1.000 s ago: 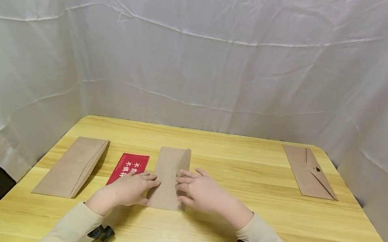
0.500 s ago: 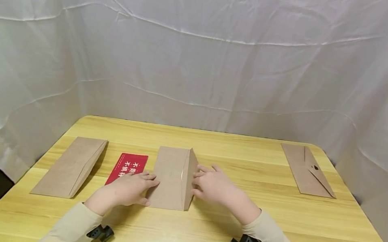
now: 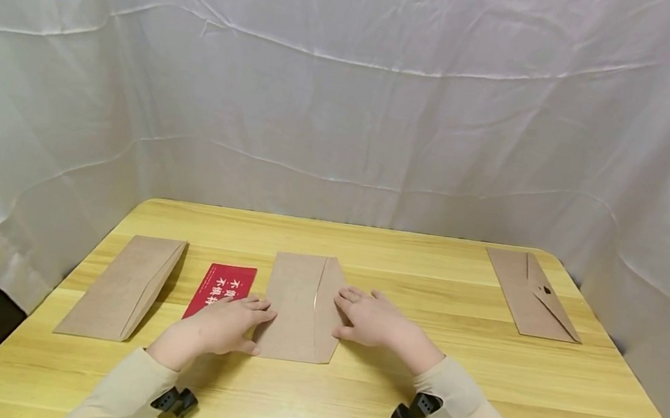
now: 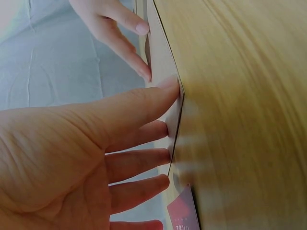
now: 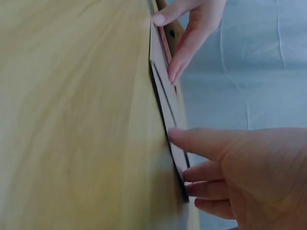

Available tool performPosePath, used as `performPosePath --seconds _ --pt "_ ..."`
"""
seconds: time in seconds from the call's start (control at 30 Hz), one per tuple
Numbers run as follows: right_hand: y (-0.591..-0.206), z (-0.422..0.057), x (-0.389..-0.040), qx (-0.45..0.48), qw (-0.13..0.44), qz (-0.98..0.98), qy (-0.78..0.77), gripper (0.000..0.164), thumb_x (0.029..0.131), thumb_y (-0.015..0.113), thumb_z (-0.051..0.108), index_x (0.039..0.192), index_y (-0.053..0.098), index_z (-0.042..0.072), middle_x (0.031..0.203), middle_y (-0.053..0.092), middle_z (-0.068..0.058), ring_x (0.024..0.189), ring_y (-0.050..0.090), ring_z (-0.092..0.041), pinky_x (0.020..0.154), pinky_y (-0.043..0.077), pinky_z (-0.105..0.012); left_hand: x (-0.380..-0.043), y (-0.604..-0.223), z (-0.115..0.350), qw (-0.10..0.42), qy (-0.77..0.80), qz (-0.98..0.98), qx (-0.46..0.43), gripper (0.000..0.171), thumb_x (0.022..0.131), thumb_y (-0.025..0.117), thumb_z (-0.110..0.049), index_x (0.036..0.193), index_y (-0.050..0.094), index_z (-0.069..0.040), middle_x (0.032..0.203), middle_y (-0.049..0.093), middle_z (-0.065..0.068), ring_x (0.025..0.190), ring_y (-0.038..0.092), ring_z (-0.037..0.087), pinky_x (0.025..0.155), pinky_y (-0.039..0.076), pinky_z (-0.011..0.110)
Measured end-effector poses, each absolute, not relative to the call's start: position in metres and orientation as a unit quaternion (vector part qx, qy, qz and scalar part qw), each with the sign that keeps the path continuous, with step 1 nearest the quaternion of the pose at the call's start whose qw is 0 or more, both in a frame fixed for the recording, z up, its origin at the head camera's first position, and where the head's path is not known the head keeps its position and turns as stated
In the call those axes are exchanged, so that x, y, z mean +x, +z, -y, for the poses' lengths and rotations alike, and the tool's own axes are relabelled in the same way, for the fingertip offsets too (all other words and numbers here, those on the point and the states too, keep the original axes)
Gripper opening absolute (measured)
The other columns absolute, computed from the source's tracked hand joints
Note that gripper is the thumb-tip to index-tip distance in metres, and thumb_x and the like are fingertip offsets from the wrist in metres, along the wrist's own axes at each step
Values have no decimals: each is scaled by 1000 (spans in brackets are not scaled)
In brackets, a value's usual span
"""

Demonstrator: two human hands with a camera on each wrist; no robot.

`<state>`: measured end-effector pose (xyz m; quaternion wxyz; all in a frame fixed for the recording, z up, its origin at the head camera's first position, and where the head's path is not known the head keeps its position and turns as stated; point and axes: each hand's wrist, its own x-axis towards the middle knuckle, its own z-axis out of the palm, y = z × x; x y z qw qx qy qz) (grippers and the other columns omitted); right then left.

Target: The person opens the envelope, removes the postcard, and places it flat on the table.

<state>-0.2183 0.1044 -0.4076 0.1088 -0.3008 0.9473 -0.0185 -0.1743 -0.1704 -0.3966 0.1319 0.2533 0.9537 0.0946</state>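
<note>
In the head view a brown kraft-paper envelope lies at the middle of the table, its flap spread out to the right. My left hand rests its fingertips on the envelope's left edge, fingers extended. On the flap's outer edge lie the fingertips of my right hand, nearly straight. Both wrist views show thumbs and fingers touching the thin paper from either side, without curling round it. A red card with white characters sits left of the envelope, partly hidden by my left hand.
Another brown envelope, its flap slightly raised, lies at the left of the wooden table. At the far right is a brown envelope with a small dark mark. White curtains hang behind the table and along its sides.
The flap has swung from folded over the envelope, through upright, to lying out on the right. My right hand moved right with it; my left hand stayed in place.
</note>
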Motion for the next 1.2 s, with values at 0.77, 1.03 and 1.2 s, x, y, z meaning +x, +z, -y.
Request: performPosePath --seconds 0.77,1.03,1.2 --pt "-417 -117 -231 -323 102 -938 -76 83 91 57 57 150 34 4 158 31 -15 149 24 -35 116 22 -62 -176 -397 159 41 59 -927 367 46 79 80 -16 123 67 -14 129 65 7 126 56 32 102 42 63" --pt "-418 -119 -234 -322 101 -939 -68 83 91 57 57 151 34 5 158 30 -15 149 23 -34 117 22 -62 -179 -395 132 29 28 -925 377 38 83 74 -11 120 69 -19 129 66 5 122 59 26 100 44 62" --pt "-421 -118 -235 -326 102 -938 -62 83 91 55 59 151 34 5 159 30 -14 149 23 -34 117 22 -61 -182 -399 117 8 -2 -919 394 30 85 73 -16 114 72 -24 125 68 -2 119 62 22 99 48 54"
